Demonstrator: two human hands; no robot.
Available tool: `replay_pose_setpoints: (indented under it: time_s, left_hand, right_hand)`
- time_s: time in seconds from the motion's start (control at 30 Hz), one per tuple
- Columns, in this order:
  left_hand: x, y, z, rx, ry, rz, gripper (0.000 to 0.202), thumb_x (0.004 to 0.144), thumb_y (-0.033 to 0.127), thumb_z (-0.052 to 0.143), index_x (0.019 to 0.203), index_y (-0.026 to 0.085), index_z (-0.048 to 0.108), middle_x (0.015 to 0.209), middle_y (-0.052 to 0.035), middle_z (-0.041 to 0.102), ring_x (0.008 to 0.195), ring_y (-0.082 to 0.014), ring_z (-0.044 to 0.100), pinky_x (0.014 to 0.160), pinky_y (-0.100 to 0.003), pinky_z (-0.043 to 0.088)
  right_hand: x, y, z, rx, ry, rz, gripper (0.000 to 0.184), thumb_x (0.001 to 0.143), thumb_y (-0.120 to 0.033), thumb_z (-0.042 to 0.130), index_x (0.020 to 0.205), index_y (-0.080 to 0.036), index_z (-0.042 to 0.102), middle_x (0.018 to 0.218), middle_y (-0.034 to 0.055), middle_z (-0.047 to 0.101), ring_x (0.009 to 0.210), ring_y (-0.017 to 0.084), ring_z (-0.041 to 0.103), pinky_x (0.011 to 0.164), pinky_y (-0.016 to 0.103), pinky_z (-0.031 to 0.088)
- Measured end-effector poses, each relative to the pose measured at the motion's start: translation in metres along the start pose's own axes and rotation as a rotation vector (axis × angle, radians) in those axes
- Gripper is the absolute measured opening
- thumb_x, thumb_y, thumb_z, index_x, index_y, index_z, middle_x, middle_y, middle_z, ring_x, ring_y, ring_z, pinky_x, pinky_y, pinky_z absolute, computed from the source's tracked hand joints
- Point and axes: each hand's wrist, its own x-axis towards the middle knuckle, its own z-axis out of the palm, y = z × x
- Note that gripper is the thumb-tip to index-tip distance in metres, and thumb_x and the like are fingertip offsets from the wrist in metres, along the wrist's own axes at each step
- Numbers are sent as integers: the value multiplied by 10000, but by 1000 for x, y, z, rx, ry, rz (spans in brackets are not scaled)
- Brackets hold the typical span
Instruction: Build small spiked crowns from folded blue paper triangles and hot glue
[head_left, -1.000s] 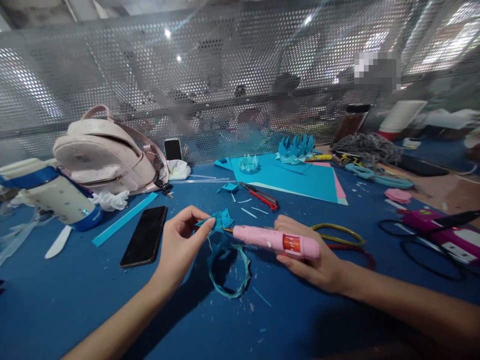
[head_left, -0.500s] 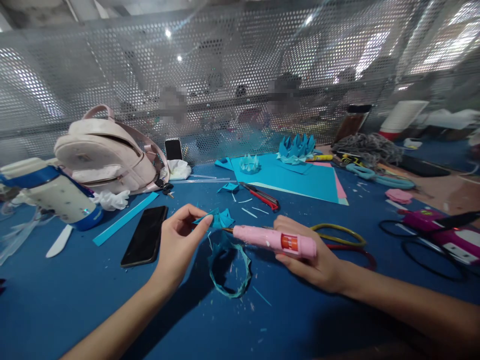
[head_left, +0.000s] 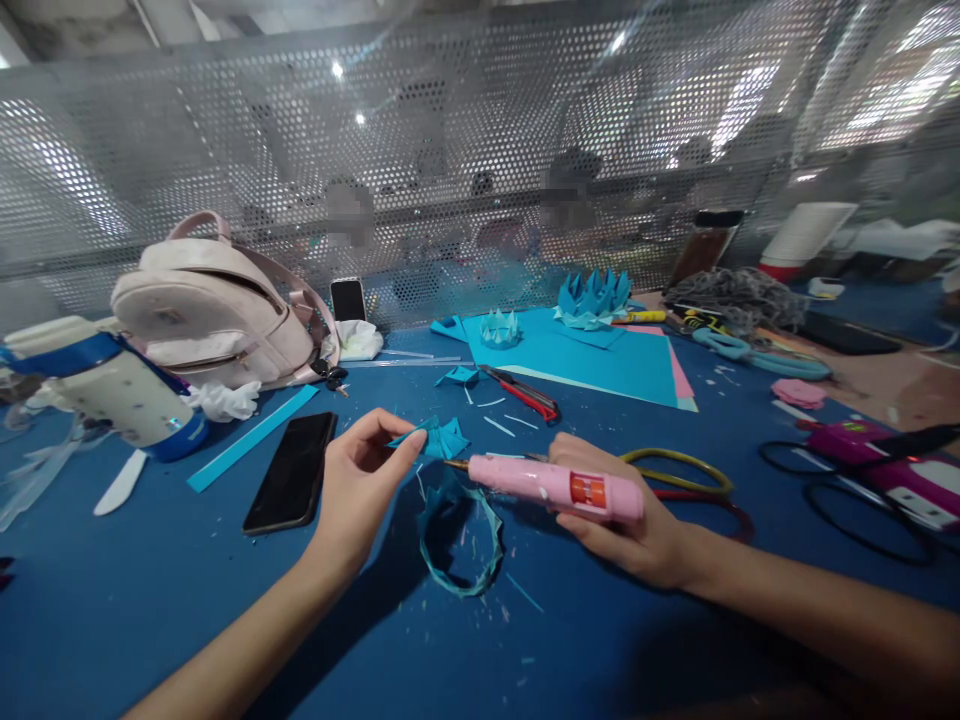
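Note:
My left hand (head_left: 361,490) pinches a small folded blue paper piece (head_left: 442,438) between thumb and fingers, just above the blue table (head_left: 150,600). My right hand (head_left: 634,525) is wrapped round a pink glue gun (head_left: 559,486), whose brass nozzle points left at the folded piece, close beneath it. Under both lies a teal paper ring (head_left: 459,540) flat on the table.
A black phone (head_left: 291,472) and a light blue paper strip (head_left: 251,437) lie left of my hand. A pink backpack (head_left: 217,315), a white bottle (head_left: 105,390), blue paper sheets (head_left: 592,360), a red cutter (head_left: 529,393), folded paper crowns (head_left: 592,295) and a magenta tool (head_left: 885,465) surround the work spot.
The glue gun's tip has drawn back slightly down and right from the folded piece. My left hand keeps its pinch almost in place.

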Motion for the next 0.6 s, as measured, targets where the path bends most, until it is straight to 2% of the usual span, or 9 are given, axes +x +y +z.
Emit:
replay_pose_setpoints:
  time_s: [0.3, 0.6]
  left_hand:
    - [-1, 2, 2, 9, -41, -39, 175, 759, 277, 755, 719, 159, 631, 665, 27, 588, 640, -89, 500, 582, -171, 390]
    - [0, -1, 0, -41, -78, -55, 164, 779, 279, 752, 733, 169, 638, 676, 39, 593, 656, -79, 508, 606, -153, 402]
  right_hand:
    - [-2, 0, 1, 35, 63, 52, 177, 917, -251, 520, 759, -209, 455, 707, -1, 457, 654, 162, 441, 580, 300, 378]
    - [-1, 1, 2, 42, 74, 92, 185, 906, -233, 534, 753, -208, 433, 724, -16, 421, 637, 140, 426, 581, 278, 377]
